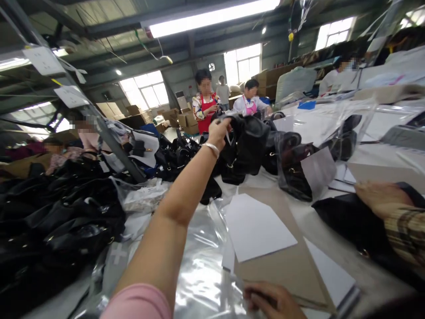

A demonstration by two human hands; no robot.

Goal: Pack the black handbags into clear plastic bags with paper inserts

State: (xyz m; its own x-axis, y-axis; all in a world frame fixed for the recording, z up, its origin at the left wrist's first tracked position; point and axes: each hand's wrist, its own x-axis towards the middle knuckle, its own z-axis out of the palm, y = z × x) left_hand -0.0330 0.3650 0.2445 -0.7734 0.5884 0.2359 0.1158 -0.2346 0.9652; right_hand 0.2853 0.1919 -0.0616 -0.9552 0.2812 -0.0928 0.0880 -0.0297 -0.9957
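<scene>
My left hand (219,133), a bracelet on its wrist, is stretched far forward over the table. Its fingers are closed round the top of a black handbag (250,144), which is held upright. At the bottom edge my right hand (274,301) has curled fingers beside a clear plastic bag (202,266); what they grip, if anything, is hidden. White cards (257,228) lie on brown cardboard (282,270) just beyond that hand. Farther right, a black handbag wrapped in clear plastic (295,173) stands on the table.
A big heap of black handbags (63,226) fills the left side, by a slanted metal post (111,146). At right, a co-worker's hand (381,197) in a plaid sleeve rests on a black bag (348,221). Several people are across the table, one in a red apron (207,115).
</scene>
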